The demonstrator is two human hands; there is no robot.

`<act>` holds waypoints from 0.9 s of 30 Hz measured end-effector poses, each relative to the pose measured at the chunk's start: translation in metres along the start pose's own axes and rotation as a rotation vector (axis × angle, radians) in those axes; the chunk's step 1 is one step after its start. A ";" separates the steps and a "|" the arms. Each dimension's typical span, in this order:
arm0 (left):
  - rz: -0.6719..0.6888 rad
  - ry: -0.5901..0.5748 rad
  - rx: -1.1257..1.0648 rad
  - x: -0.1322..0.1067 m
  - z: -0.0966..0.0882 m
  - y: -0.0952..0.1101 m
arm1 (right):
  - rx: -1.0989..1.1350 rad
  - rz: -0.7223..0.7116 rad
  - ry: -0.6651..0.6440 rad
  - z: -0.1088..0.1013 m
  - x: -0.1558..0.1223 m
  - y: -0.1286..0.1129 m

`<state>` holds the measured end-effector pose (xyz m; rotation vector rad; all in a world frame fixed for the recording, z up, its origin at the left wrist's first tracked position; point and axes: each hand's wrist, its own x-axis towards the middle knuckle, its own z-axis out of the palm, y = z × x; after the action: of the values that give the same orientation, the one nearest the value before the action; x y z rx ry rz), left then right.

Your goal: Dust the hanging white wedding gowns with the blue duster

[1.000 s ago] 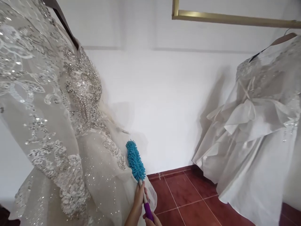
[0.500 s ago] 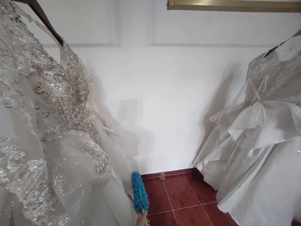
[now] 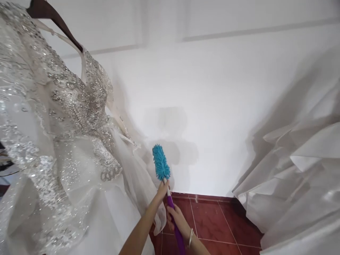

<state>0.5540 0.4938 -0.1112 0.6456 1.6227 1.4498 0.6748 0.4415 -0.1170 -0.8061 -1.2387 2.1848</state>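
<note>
A duster (image 3: 160, 162) with a blue chenille head and a purple handle points up and away from me, in front of the white wall. Just below its head, my left hand (image 3: 162, 188) is closed round the pale shaft. Lower down, my right hand (image 3: 177, 216) grips the purple handle, with a bracelet at the wrist. To the left hangs a white beaded wedding dress (image 3: 79, 109) on a dark hanger (image 3: 57, 19); its tulle skirt lies close beside my left forearm.
A second white dress (image 3: 300, 184) with ruffled satin folds hangs on the right. Dark red floor tiles (image 3: 209, 221) run up to a red skirting at the wall (image 3: 212, 106). Dark items partly show at the far left edge.
The duster has risen from beside the skirt to in front of the wall. Both my hands and the purple handle have come into view. The camera view has tilted and shifted.
</note>
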 end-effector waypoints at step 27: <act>-0.306 0.291 0.080 0.004 -0.089 -0.077 | 0.052 0.349 0.026 0.061 0.046 0.082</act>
<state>0.4881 0.4345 -0.1894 0.2191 1.9167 1.2999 0.5894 0.3986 -0.1753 -1.0938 -1.0879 2.4577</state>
